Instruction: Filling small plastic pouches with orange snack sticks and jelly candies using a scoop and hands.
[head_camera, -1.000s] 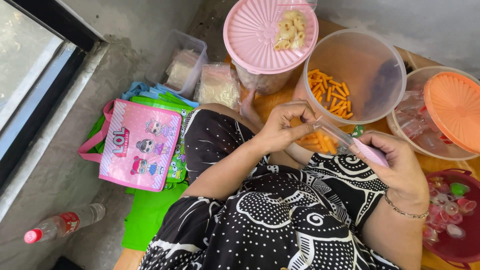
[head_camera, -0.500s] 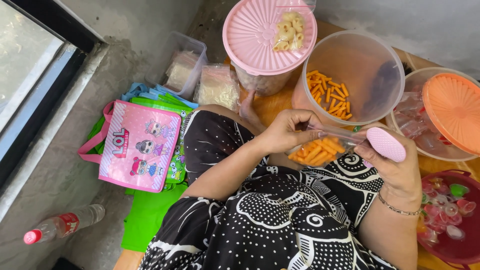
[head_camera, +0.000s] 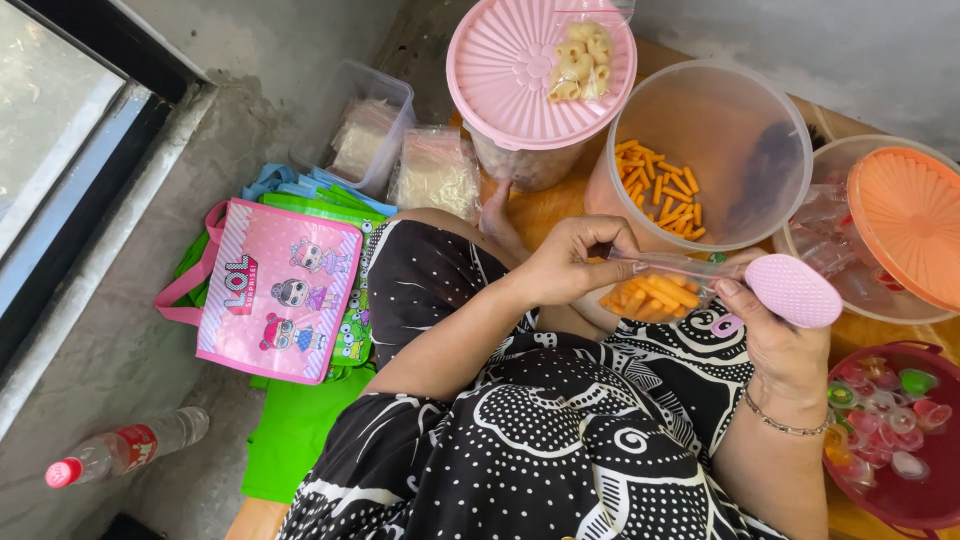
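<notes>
My left hand (head_camera: 572, 265) pinches one end of the top edge of a small clear plastic bag (head_camera: 655, 290) filled with orange snack sticks. My right hand (head_camera: 775, 335), with a thin bracelet on the wrist, holds the bag's other end together with a pink oval tool (head_camera: 795, 290). The bag hangs over my lap, just in front of a large clear tub (head_camera: 715, 150) that has more orange sticks in its bottom.
A pink-lidded tub (head_camera: 520, 70) carries a small bag of pale snacks (head_camera: 580, 60). To the right stand a tub with an orange lid (head_camera: 905, 225) and a dark red bowl of jelly cups (head_camera: 890, 430). On the left lie a pink cartoon bag (head_camera: 285, 290), green bags, clear packets and a plastic bottle (head_camera: 125, 445).
The bag's top edge has been pulled straight between both hands. My right hand has shifted right, bringing the pink tool up to the bag's right end.
</notes>
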